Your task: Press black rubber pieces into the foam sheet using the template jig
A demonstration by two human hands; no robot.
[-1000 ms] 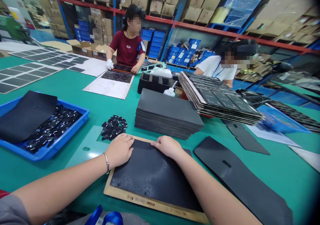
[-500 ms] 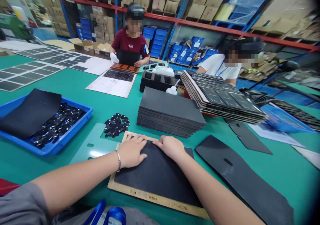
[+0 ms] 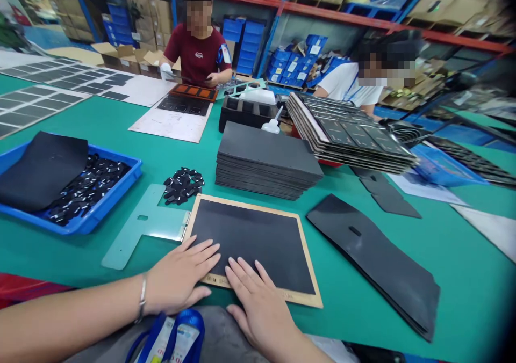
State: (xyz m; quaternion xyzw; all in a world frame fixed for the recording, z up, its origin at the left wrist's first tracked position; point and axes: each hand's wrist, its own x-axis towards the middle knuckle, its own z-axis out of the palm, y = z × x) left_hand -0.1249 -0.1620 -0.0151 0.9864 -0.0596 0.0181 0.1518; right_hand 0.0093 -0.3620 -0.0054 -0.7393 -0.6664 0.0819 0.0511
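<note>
Both hands lie palm-down with the fingers spread wide and flat, gripping nothing. The left hand (image 3: 181,277) and right hand (image 3: 258,298) rest their fingertips on the lower edge of a black sheet (image 3: 250,245) seated in a wooden-framed board (image 3: 245,204) at bottom centre. Even, flat pressure seems best for keeping the sheet square in its frame. A pale green template (image 3: 141,229) lies just left, a stack of black sheets (image 3: 266,159) beyond, and a blue tray (image 3: 80,224) of small black pieces at left.
</note>
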